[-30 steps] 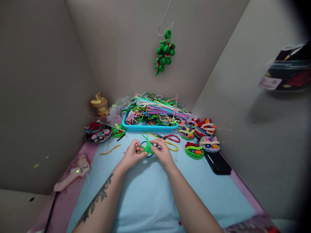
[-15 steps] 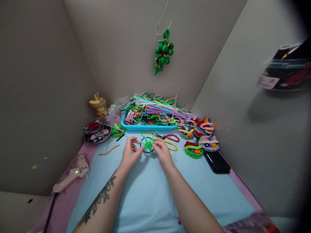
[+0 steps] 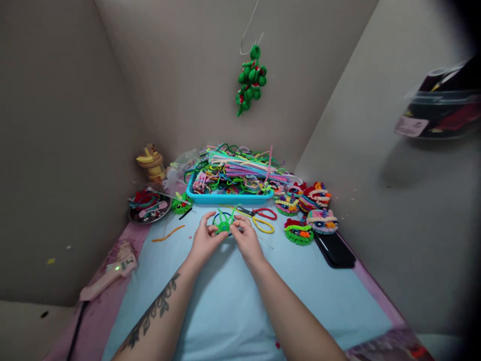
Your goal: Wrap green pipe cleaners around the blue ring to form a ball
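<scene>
My left hand (image 3: 206,235) and my right hand (image 3: 245,238) meet over the blue cloth, thumbs and fingers pinched around a green pipe-cleaner piece (image 3: 223,226). Several thin green prongs stick up and away from its rounded middle. A dark blue ring (image 3: 215,217) lies around or behind it, partly covered by fingers. Whether the ring is fixed to the green piece, I cannot tell. Just beyond my right hand are scissors with red handles (image 3: 269,217) and scissors with yellow handles (image 3: 267,230). An orange pipe cleaner (image 3: 168,234) lies left of my left hand.
A blue tray (image 3: 229,199) heaped with pipe cleaners stands at the back. Colourful fuzzy faces (image 3: 298,231) and a black phone (image 3: 336,250) sit at right. At left are a metal bowl (image 3: 152,218) and a pink glue gun (image 3: 108,278). A green bundle (image 3: 252,75) hangs above.
My hands have drawn closer together on the green piece. It has tilted, its prongs now pointing up and away, and it sits slightly further left and lower against the ring.
</scene>
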`<state>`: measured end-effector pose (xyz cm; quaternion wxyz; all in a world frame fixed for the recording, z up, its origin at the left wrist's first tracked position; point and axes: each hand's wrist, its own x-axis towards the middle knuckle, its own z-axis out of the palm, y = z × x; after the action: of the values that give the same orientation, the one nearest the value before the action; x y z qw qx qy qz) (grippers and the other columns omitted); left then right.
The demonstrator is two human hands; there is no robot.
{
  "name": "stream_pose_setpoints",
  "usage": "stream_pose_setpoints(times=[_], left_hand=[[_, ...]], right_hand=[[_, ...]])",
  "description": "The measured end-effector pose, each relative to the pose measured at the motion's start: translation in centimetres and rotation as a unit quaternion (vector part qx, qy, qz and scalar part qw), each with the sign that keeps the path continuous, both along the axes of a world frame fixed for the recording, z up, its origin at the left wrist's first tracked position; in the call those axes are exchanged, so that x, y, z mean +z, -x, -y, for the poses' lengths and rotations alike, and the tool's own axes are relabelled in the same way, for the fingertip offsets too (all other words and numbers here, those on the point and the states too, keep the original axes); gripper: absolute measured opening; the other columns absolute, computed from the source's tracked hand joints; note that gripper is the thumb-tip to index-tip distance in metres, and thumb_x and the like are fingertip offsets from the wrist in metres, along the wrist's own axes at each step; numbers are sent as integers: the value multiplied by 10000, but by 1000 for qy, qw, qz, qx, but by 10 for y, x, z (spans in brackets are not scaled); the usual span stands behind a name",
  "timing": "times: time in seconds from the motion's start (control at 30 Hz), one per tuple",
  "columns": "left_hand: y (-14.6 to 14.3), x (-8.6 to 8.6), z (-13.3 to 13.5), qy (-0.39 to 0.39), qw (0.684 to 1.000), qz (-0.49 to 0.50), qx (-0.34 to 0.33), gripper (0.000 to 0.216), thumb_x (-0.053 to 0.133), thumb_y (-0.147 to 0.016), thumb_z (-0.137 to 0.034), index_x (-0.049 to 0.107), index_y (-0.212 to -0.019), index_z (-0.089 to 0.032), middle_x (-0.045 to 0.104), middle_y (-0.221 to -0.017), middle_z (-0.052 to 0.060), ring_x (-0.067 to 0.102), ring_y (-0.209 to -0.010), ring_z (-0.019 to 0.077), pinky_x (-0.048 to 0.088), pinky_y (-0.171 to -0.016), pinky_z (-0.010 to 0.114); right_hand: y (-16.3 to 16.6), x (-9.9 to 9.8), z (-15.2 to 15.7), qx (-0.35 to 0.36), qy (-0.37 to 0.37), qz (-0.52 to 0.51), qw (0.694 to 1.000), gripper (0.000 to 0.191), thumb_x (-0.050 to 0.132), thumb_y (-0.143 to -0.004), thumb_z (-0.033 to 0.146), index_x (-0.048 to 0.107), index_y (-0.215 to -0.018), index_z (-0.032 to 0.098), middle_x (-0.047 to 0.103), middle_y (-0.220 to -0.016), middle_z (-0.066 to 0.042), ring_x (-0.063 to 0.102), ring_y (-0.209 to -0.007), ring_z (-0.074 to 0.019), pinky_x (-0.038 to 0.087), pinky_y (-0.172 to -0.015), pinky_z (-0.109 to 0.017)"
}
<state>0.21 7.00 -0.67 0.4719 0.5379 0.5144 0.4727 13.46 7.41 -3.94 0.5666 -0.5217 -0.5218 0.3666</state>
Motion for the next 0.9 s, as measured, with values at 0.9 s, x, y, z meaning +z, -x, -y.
stream_pose_setpoints(times=[0.9], left_hand=[[8, 2, -1, 49, 997, 63, 19, 545, 748, -530, -296, 471, -989, -196, 453, -494, -107, 407, -404, 54, 286, -451, 173]], right_hand=[[-6, 14, 6, -11, -127, 117, 985, 165, 565, -764, 233, 687, -872, 260, 677, -853, -32, 570, -878, -195, 433, -815, -361]])
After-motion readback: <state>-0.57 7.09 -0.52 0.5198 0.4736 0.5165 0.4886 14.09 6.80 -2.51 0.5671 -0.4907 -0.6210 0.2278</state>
